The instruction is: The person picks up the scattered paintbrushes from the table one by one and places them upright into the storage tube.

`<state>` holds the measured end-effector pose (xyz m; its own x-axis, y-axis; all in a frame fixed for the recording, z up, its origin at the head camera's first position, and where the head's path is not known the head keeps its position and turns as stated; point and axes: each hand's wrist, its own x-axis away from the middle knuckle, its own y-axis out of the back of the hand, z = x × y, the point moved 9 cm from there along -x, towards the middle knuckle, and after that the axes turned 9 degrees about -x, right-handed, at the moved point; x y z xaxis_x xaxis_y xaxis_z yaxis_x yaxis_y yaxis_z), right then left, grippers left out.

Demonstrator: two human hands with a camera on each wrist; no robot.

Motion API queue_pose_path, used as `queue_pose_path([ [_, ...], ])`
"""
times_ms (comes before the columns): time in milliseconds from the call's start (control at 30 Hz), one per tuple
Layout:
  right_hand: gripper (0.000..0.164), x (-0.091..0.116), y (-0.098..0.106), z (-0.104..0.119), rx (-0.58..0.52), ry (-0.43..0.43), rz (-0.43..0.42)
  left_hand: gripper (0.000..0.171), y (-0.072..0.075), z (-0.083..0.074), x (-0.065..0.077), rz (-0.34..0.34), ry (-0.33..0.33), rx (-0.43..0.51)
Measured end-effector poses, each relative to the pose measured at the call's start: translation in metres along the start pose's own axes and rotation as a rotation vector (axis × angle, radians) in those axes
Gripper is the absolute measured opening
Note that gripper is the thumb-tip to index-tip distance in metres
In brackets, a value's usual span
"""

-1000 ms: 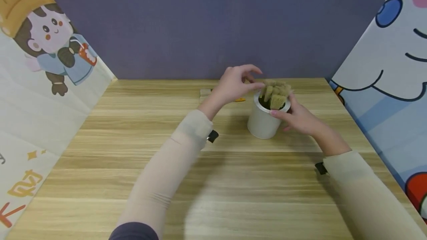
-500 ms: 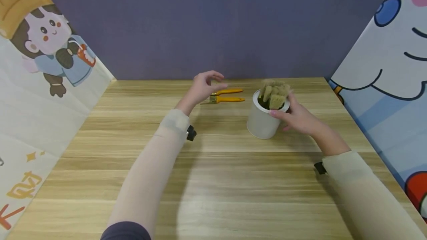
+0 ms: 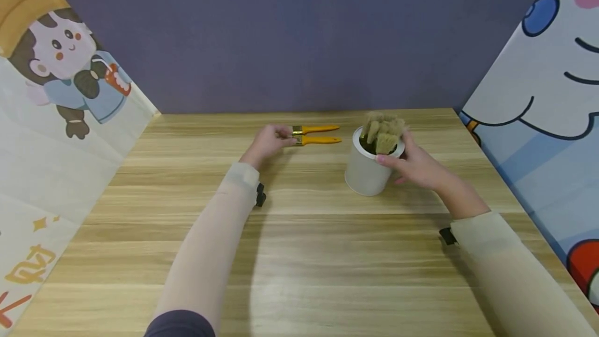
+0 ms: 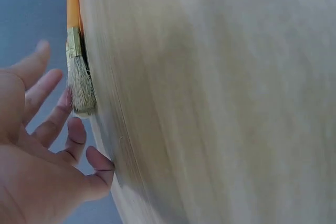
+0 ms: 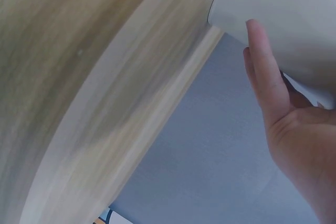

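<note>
Two paintbrushes with orange handles lie side by side on the table, the far paintbrush [image 3: 318, 129] and the near paintbrush [image 3: 320, 140]. At their bristle ends is my left hand [image 3: 268, 143], its fingers spread apart and loosely bent. The left wrist view has these fingers beside the bristles [image 4: 82, 85]; whether they touch is unclear. My right hand [image 3: 421, 165] holds a white can [image 3: 366, 170] at its right side, thumb on the rim. Several brushes [image 3: 385, 133] stand in the can, bristles up, their handles hidden inside. The right wrist view has the can's wall [image 5: 294, 24] against the fingers.
A wood-grain table [image 3: 299, 254] spans the view. Behind it rises a dark purple-grey wall [image 3: 299, 35]. Printed cartoon panels stand at the left [image 3: 93, 134] and right [image 3: 529, 118].
My left hand has moved left from above the can and then down to the bristle ends of the two lying brushes. My right hand stays on the can.
</note>
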<state>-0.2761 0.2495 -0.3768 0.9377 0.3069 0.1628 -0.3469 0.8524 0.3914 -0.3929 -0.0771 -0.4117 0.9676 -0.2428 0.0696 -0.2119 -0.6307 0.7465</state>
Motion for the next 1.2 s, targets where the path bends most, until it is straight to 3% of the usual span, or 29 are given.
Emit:
queue_pose_path([
  [233,0.106,0.000,-0.001,0.000,0.004,-0.014,0.005,0.037,-0.003,-0.005,0.002,0.014,-0.019,-0.090],
  [467,0.104,0.002,-0.001,0.001,0.001,-0.001,0.008,0.056,-0.011,-0.002,0.003,0.095,0.014,-0.158],
  [600,0.105,0.003,-0.001,0.002,0.004,0.002,0.004,0.056,-0.013,-0.001,0.004,0.115,0.016,-0.190],
  [767,0.105,0.002,0.000,0.001,0.003,-0.011,0.004,0.048,-0.014,-0.004,0.003,0.129,-0.019,-0.238],
  [900,0.106,0.001,0.000,-0.002,0.009,-0.019,0.006,0.053,-0.016,-0.006,0.002,0.152,-0.048,-0.284],
  [1067,0.106,0.001,0.000,-0.001,-0.005,-0.019,0.011,0.057,-0.015,-0.004,0.001,0.157,-0.056,-0.283],
  [1200,0.106,0.000,0.000,-0.002,-0.010,-0.020,0.010,0.057,-0.007,-0.001,0.002,0.127,-0.034,-0.179],
])
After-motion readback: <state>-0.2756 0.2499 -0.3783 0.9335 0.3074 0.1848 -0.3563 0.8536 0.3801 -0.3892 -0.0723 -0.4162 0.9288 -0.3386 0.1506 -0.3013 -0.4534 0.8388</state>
